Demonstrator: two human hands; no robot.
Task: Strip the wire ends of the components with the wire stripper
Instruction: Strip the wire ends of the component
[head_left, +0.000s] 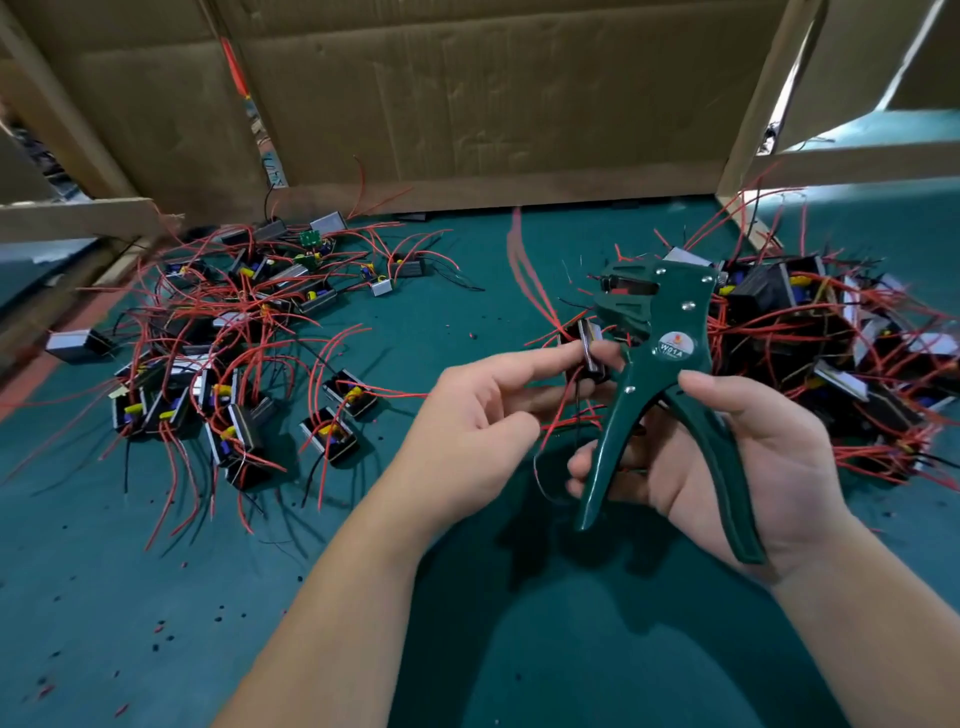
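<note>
Feed step, I'd say: right hand (753, 457) gripped the wire stripper (670, 332), handles spread; left hand (478, 410) pinched a component (592, 353) beside its head. Next, probably: seat one wire (566, 420), squeeze.

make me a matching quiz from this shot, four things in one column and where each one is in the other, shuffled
Things
1. wire stripper
2. held component
3. cardboard wall
4. left pile of components

Places
A. standing at the back of the table
B. heaped on the green mat
C. gripped in the right hand
D. pinched in the left hand

Pairs: 1-C, 2-D, 3-A, 4-B
</note>
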